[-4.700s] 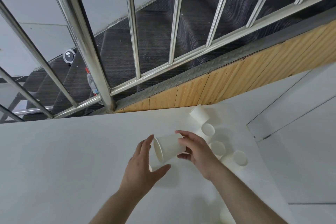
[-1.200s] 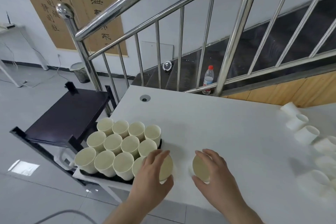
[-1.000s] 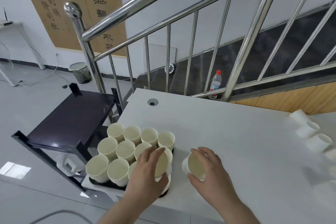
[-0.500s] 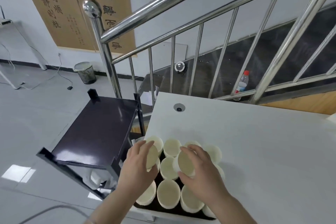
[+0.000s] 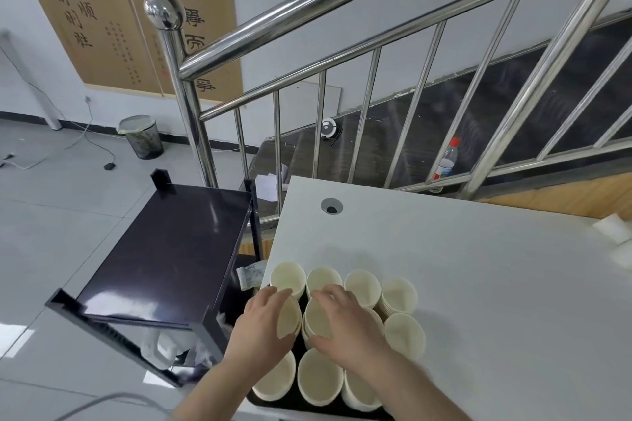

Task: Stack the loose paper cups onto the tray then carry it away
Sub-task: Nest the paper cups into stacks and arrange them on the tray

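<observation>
A dark tray [image 5: 273, 402] sits at the white table's near left corner, packed with several stacks of upright white paper cups [image 5: 362, 287]. My left hand [image 5: 261, 328] grips one paper cup [image 5: 289, 318] over the tray's left middle stack. My right hand [image 5: 345, 328] holds another cup [image 5: 316, 318] over the middle stack beside it. Both cups sit low, at the tops of the stacks beneath them. One loose cup [image 5: 612, 227] lies on its side at the table's far right edge.
The white table [image 5: 478, 284] has a cable hole [image 5: 331, 207] near its back left. A black trolley [image 5: 171, 249] stands just left of the table. A steel stair railing [image 5: 342, 85] runs behind, with a plastic bottle [image 5: 446, 159] on the steps and a bin [image 5: 142, 137] on the floor.
Both hands carried a cup each leftward from the bare table to over the tray and lowered them onto the middle stacks. The view swung left, so the loose cups slid out of sight.
</observation>
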